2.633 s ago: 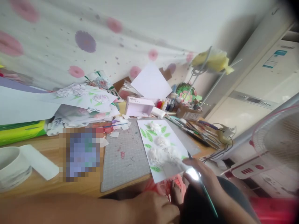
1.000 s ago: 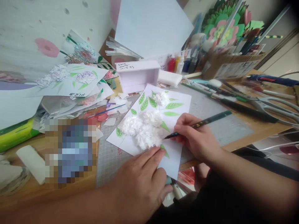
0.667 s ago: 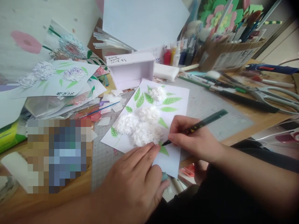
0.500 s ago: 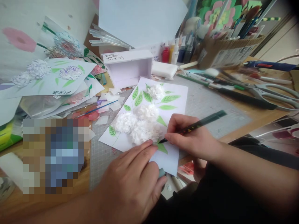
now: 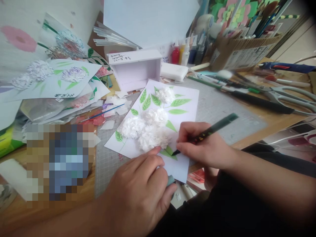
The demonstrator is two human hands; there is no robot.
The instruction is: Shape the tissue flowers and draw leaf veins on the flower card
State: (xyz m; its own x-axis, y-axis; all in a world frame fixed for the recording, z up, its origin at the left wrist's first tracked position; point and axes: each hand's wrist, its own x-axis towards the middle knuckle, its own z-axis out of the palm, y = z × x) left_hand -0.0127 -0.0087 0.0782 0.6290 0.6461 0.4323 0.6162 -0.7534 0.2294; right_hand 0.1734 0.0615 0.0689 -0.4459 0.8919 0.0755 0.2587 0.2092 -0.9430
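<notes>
A white sheet of paper (image 5: 179, 171) lies at an angle, with painted green leaves and several fluffy white paper flowers (image 5: 154, 136) raised on it. My right hand (image 5: 204, 144) is closed around a dark green marker (image 5: 214, 126), whose black tip touches a green leaf (image 5: 168, 151) near the sheet's lower edge. My left hand (image 5: 140, 187) presses its fingertips on the sheet just below the flowers. Between its thumb and curled fingers shows the end of a teal cylinder (image 5: 171, 179) that looks like a marker cap; the rest is hidden.
A grey cutting mat (image 5: 106, 174) lies under the sheet. Behind stand a white box (image 5: 138, 72) and paint bottles (image 5: 185, 54). Scissors (image 5: 288, 98) and brushes lie right, before a cardboard box (image 5: 244, 54) of tools. Paper scraps and flower pictures (image 5: 49, 79) fill the left side.
The marker tip has moved a little right and down along the leaf. My left fingers have drawn back slightly and curled more, uncovering more of that leaf.
</notes>
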